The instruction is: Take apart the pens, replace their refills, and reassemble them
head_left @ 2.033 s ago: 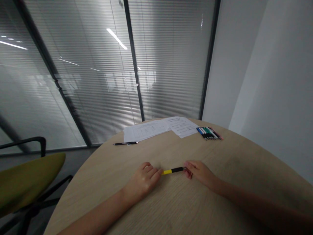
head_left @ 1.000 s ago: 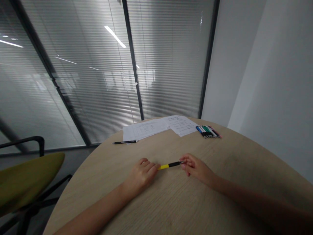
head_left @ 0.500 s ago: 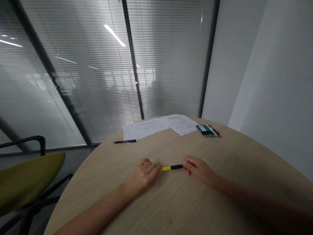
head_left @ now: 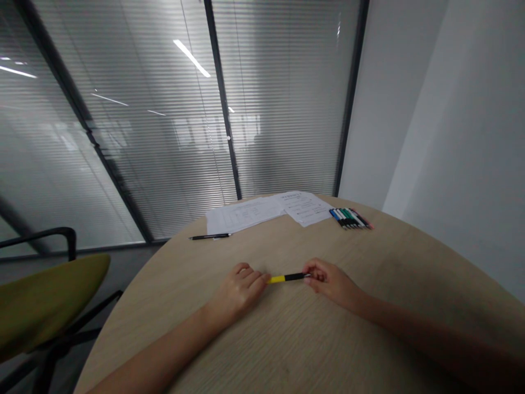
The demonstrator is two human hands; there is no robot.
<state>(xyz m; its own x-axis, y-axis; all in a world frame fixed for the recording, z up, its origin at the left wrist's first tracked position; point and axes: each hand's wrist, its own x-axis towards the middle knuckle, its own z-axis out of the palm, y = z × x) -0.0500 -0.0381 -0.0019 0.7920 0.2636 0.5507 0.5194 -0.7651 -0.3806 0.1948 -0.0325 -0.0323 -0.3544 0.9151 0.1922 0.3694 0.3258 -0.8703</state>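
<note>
A round wooden table (head_left: 328, 350) fills the lower part of the view. Behind it stand a glass partition with slatted blinds (head_left: 143, 137) and, to the right, a white wall (head_left: 451, 109). One chair with an olive-green seat (head_left: 41, 295) stands at the left of the table.

On the far side of the table lie two sheets of paper: a left sheet (head_left: 246, 216) and a right sheet (head_left: 305, 208), which overlap. One black pen (head_left: 209, 237) lies just in front of the left sheet. A row of coloured pens (head_left: 350, 219) lies to the right of the right sheet, side by side; there are about eight, too small to count exactly.

Two hands rest near the near side of the table, well apart from the papers. The change is at the right hand (head_left: 332, 282), which has closed further and now grips the black end of a yellow-and-black pen (head_left: 287, 278) between thumb and fingers. The left hand (head_left: 240, 290) lies with fingers loosely curled, their tips at the yellow end. Whether they bear on the pen cannot be told. The pen lies nearly level between the two hands, close above the table top; contact with the table cannot be confirmed.
</note>
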